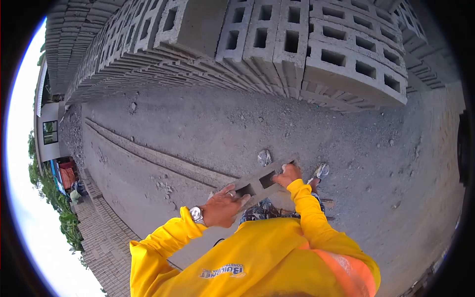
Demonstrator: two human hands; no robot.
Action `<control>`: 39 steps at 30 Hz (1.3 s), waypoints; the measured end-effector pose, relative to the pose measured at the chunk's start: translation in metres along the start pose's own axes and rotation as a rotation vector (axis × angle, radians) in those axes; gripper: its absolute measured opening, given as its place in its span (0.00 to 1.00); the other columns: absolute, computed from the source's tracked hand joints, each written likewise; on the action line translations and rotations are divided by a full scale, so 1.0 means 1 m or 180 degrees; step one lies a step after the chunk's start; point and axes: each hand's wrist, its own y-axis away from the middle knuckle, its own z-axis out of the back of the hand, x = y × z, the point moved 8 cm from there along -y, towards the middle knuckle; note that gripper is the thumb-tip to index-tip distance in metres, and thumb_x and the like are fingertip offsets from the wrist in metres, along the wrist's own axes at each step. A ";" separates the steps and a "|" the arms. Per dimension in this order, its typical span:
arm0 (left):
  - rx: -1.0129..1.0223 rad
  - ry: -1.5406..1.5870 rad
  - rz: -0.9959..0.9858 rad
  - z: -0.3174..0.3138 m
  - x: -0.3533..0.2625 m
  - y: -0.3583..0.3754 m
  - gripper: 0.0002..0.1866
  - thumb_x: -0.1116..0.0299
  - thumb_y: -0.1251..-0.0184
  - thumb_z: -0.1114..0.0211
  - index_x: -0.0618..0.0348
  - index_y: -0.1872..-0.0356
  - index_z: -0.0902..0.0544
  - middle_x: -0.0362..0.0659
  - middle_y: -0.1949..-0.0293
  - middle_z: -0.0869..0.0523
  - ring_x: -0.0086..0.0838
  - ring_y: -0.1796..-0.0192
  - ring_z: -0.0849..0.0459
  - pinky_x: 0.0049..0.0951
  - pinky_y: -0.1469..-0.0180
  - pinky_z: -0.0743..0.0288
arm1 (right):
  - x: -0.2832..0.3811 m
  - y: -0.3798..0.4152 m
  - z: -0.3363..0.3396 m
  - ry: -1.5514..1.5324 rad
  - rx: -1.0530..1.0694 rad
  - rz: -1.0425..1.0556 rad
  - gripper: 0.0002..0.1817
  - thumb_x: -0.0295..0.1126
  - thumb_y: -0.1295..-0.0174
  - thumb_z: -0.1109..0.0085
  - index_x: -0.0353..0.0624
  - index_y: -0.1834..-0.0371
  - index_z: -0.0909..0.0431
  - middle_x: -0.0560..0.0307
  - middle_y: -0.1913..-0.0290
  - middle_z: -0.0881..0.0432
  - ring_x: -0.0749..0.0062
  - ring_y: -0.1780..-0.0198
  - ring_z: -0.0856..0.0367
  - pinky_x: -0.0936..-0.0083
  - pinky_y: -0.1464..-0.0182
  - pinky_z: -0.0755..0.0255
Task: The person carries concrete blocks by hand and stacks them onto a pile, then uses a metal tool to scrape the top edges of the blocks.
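Observation:
A grey hollow concrete block (256, 184) is held in front of my body, tilted, with its dark openings facing up. My left hand (222, 206) is closed round the block's left end, with a ring and a wristwatch (196, 214) on that side. At the other end my right hand (288, 175) grips the block near its top edge. Below the block my patterned trousers and shoes partly show, and a shoe (264, 157) appears just beyond it.
Tall stacks of hollow blocks (292, 42) run along the far side. Two long narrow strips (163, 157) lie on the dusty ground (198, 116), with small rubble around. More stacked blocks (106, 232) stand at the lower left, near a building (49, 126).

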 end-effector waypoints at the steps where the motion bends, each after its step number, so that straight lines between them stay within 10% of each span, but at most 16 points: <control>1: -0.0182 0.0040 0.0002 0.012 0.005 0.020 0.43 0.65 0.52 0.33 0.64 0.30 0.37 0.55 0.51 0.17 0.42 0.42 0.20 0.45 0.23 0.58 | 0.027 0.011 0.019 0.0148 -0.0217 0.0026 0.29 0.48 0.62 0.29 0.33 0.64 0.16 0.34 0.57 0.17 0.42 0.49 0.20 0.61 0.44 0.28; 11: -0.2221 0.0431 0.0175 0.148 0.032 0.183 0.44 0.67 0.52 0.30 0.59 0.29 0.37 0.52 0.58 0.14 0.44 0.49 0.18 0.51 0.25 0.55 | 0.323 0.105 0.200 0.1336 -0.1915 0.1786 0.18 0.43 0.58 0.34 0.35 0.84 0.21 0.42 0.77 0.19 0.50 0.70 0.20 0.60 0.48 0.31; 20: -0.4127 0.0156 0.0607 0.280 0.079 0.121 0.42 0.70 0.52 0.30 0.62 0.31 0.34 0.49 0.63 0.15 0.42 0.54 0.19 0.52 0.27 0.51 | 0.483 0.035 0.358 0.2269 -0.2065 0.2246 0.16 0.39 0.60 0.36 0.34 0.79 0.19 0.39 0.70 0.16 0.47 0.61 0.19 0.58 0.55 0.24; 39: -0.3936 0.0360 0.1342 0.440 0.185 -0.035 0.41 0.67 0.49 0.31 0.64 0.31 0.35 0.50 0.62 0.14 0.41 0.56 0.18 0.53 0.29 0.48 | 0.537 -0.185 0.486 0.2251 -0.1234 0.3148 0.17 0.42 0.61 0.33 0.38 0.84 0.25 0.42 0.75 0.19 0.48 0.67 0.21 0.58 0.51 0.28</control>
